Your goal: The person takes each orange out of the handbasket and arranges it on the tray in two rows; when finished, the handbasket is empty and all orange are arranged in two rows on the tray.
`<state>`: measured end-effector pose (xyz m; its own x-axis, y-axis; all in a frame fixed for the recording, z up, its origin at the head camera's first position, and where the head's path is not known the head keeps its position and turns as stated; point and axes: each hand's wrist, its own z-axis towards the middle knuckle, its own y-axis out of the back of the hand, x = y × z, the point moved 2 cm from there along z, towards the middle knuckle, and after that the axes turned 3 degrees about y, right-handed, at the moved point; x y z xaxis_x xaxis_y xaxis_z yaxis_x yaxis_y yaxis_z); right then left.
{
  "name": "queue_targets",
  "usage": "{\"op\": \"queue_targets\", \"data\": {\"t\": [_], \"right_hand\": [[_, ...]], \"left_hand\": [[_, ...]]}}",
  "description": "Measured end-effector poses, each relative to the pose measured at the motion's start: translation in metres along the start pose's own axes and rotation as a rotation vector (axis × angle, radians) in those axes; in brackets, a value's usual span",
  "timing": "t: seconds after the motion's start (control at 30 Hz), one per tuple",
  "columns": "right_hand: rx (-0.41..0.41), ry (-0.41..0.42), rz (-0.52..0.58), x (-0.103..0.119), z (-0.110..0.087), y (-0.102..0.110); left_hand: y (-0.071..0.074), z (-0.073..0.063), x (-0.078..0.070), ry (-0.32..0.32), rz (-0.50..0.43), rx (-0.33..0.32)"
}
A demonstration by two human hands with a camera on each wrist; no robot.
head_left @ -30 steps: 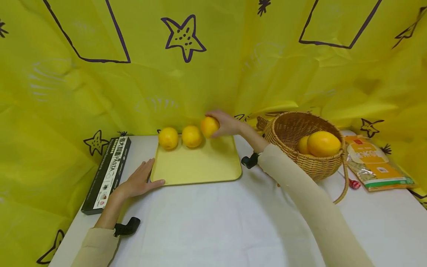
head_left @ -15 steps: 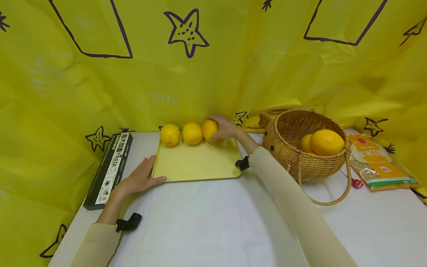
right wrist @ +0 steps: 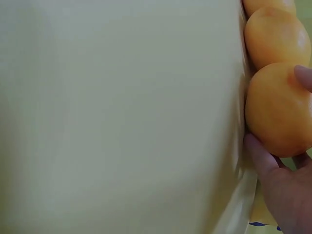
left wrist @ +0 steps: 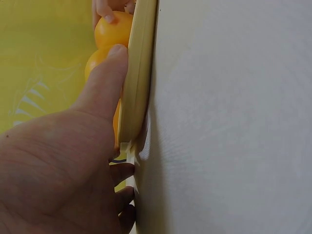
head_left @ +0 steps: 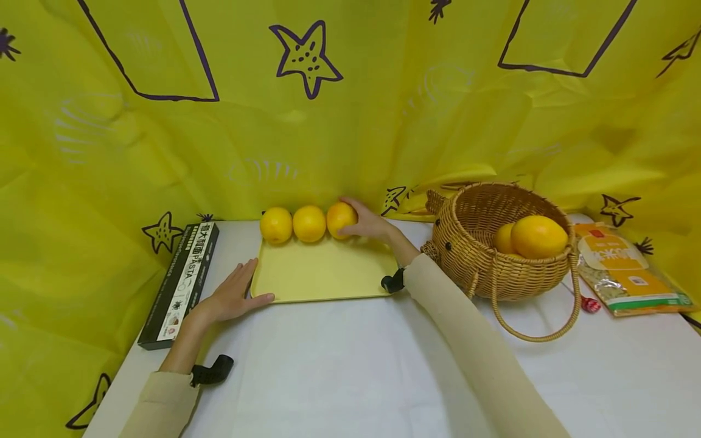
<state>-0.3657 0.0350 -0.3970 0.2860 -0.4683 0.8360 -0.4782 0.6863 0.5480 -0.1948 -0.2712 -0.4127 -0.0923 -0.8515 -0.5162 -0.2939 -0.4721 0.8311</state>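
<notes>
Three oranges stand in a row along the back of a shallow yellow tray (head_left: 323,274). My right hand (head_left: 373,225) grips the rightmost orange (head_left: 339,220) from its right side, thumb in front and fingers behind. The middle orange (head_left: 309,224) sits just left of it, beside the left orange (head_left: 276,225). In the right wrist view the held orange (right wrist: 278,112) is right up against its neighbour. My left hand (head_left: 229,298) rests at the tray's front left corner, fingers spread and thumb along the front edge. The left wrist view shows that thumb (left wrist: 105,83) lying straight over the tray rim.
A wicker basket (head_left: 465,267) with more orange fruit (head_left: 539,237) stands to the right, its handle lying forward. Beyond it are an orange food packet (head_left: 624,267) and a red-wrapped lollipop (head_left: 590,305). A black pasta box (head_left: 177,286) lies left. A yellow curtain (head_left: 361,140) hangs behind.
My right hand has lowered the rightmost orange onto the tray and brought it left against the row. The oranges now sit closer together. My left hand stays at the corner.
</notes>
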Motion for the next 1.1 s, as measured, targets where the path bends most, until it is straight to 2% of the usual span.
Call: {"op": "queue_targets", "data": {"t": [0.2,0.53,1.1], "right_hand": [[-0.007,-0.024,0.052,0.001,-0.001,-0.003],[0.0,0.001,0.092,0.005,0.0,-0.01],[-0.01,-0.035,0.185,0.004,0.003,-0.019]], "left_hand": [[0.001,0.0,0.0,0.002,0.003,0.0],[0.0,0.001,0.002,0.006,-0.002,0.0],[0.001,0.0,0.001,0.0,-0.007,-0.002]]}}
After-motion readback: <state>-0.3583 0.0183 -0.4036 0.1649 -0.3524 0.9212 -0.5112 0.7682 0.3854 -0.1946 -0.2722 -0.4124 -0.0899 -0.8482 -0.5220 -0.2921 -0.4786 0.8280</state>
